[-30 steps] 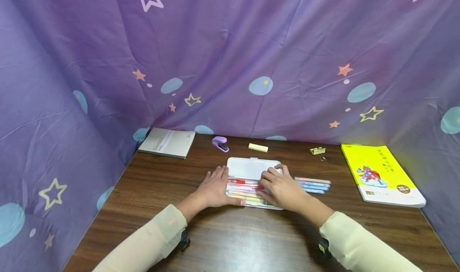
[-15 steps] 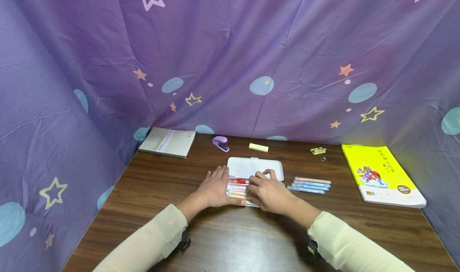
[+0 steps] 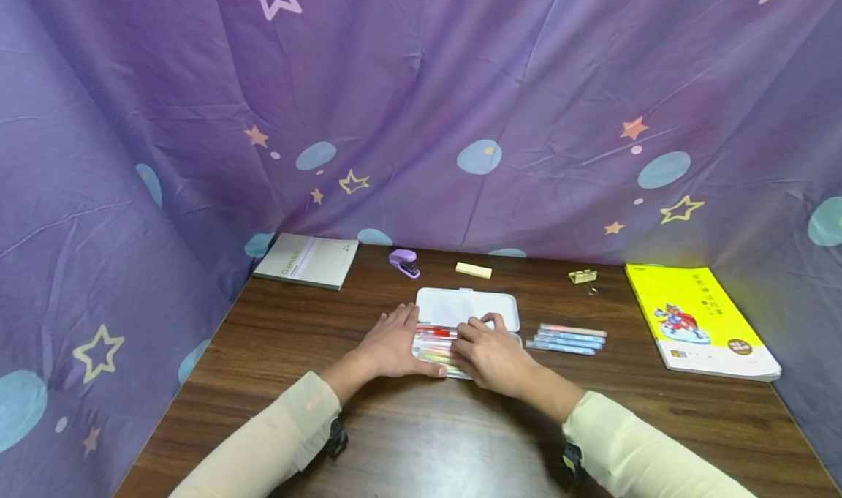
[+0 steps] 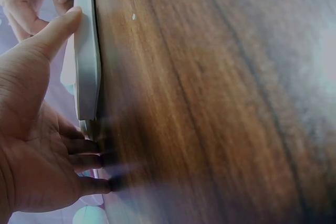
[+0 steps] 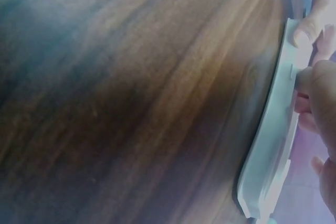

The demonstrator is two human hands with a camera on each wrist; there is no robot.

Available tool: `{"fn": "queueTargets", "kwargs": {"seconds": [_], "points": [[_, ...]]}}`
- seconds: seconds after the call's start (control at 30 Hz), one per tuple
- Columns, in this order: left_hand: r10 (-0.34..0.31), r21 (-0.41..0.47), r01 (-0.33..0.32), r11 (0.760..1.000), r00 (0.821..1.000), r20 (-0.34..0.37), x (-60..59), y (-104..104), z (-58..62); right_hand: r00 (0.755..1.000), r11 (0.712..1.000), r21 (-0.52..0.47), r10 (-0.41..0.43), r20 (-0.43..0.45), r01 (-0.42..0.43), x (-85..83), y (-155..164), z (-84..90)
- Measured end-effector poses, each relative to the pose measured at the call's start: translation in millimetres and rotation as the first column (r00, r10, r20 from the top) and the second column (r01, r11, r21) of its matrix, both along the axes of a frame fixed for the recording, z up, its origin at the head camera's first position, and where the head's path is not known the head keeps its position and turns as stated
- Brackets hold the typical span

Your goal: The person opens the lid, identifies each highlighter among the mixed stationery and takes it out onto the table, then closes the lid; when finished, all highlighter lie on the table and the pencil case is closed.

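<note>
An open white pencil case (image 3: pixel 460 306) lies mid-table, its lid flat behind a tray of coloured pens (image 3: pixel 434 333). My left hand (image 3: pixel 388 346) rests at the tray's left end, fingers straight. In the left wrist view its thumb (image 4: pixel 58 27) presses the case's front wall (image 4: pixel 86 66). My right hand (image 3: pixel 493 352) covers the tray's right part with fingers curled over the pens. In the right wrist view the right thumb (image 5: pixel 304 30) sits on the case's front edge (image 5: pixel 270 145).
Three loose pens (image 3: pixel 569 338) lie right of the case. Along the back of the wooden table (image 3: pixel 421 439) are a notebook (image 3: pixel 308 260), a purple stapler (image 3: pixel 403 262), a yellow block (image 3: pixel 473 270) and a gold binder clip (image 3: pixel 582 276). A yellow book (image 3: pixel 697 319) lies far right. Purple cloth surrounds the table.
My right hand slid left across the tray, from its right end to its middle, uncovering the lid's right part. The left hand stayed put.
</note>
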State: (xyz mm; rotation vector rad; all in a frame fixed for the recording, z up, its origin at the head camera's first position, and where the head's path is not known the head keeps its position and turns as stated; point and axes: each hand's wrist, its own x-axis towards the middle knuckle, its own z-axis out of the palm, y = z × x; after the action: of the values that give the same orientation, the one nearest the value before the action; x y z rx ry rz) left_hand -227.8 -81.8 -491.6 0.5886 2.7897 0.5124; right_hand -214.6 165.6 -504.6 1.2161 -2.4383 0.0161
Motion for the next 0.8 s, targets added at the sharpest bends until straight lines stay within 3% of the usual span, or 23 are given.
{"fn": "queueTargets", "kwargs": {"seconds": [0.43,0.8], "points": [[0.004,-0.002,-0.004,1.0,1.0,-0.001,0.8,0.1,-0.7,0.995,0.999,-0.046,0.022,-0.102,-0.027,0.3,-5.8,-3.5],[-0.001,0.01,0.001,1.0,1.0,0.002,1.2,-0.4,0.7,0.987,0.997,-0.06,0.033,-0.154,-0.042,-2.3,-2.7,5.6]]}}
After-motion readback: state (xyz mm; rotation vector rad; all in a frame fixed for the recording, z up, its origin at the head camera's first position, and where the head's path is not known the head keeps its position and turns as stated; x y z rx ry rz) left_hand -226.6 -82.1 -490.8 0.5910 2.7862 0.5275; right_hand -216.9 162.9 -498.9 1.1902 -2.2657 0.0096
